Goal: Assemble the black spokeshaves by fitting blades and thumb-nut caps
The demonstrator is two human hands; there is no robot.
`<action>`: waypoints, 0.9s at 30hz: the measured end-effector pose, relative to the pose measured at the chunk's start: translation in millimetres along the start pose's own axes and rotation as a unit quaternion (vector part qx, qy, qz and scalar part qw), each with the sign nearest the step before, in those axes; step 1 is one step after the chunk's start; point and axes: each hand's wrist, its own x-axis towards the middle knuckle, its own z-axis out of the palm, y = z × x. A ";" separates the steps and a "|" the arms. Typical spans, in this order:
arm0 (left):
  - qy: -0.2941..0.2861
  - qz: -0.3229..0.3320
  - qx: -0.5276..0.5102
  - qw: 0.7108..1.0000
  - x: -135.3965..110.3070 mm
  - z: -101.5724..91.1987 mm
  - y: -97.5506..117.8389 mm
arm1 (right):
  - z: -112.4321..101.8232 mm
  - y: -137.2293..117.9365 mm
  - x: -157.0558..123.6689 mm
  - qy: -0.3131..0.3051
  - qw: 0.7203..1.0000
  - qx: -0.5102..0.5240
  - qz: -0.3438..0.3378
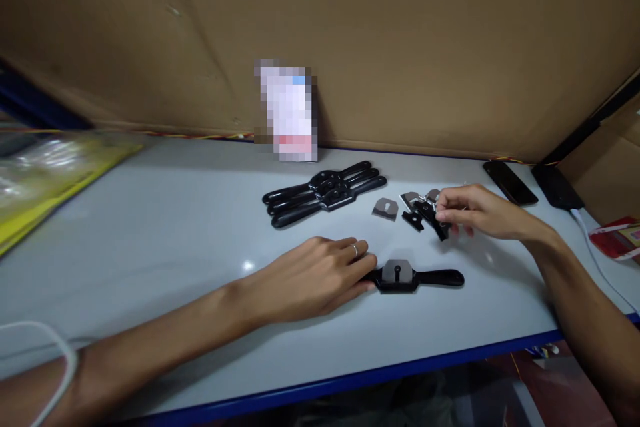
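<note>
A black spokeshave (440, 277) lies on the table with a flat grey blade (390, 271) set on its middle. My left hand (325, 273), a ring on one finger, is closed around the spokeshave's left handle. My right hand (475, 210) is over a small pile of parts, thumb and fingers pinched together. What it pinches, if anything, is hidden. The pile has small black cap plates (413, 220), grey blades and shiny small pieces that look like screws. A loose blade (385, 209) lies just left of the pile. Several more black spokeshaves (327, 193) lie together behind my left hand.
A phone (510, 182) and a black device (557, 187) with a white cable lie at the back right, near a red packet (617, 238). Yellow and clear plastic packaging (60, 167) is on the left. A blurred-out upright item (290, 113) leans on the cardboard wall (400, 47).
</note>
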 end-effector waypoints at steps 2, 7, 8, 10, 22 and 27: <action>0.004 0.001 0.001 1.000 0.1 0.1 0.2 | 18.6 -8.8 2.6 -0.011 0.996 0.084 0.007; 0.003 -0.002 0.012 1.000 0.3 1.0 0.9 | 46.5 -24.6 2.7 -0.047 0.983 0.176 0.004; -0.001 -0.003 0.014 1.000 0.3 1.3 1.0 | 48.8 -27.2 1.8 -0.054 0.982 0.182 0.005; -0.004 -0.007 0.018 1.000 -0.1 2.2 1.1 | 51.4 -31.3 -0.2 -0.053 0.983 0.174 -0.003; -0.005 -0.010 0.018 1.000 0.6 0.5 1.8 | 66.1 -33.1 -1.6 0.021 0.995 -0.004 -0.101; 0.008 -0.012 0.007 1.000 0.9 0.3 1.7 | 68.7 -35.3 -2.1 0.023 0.994 -0.020 -0.105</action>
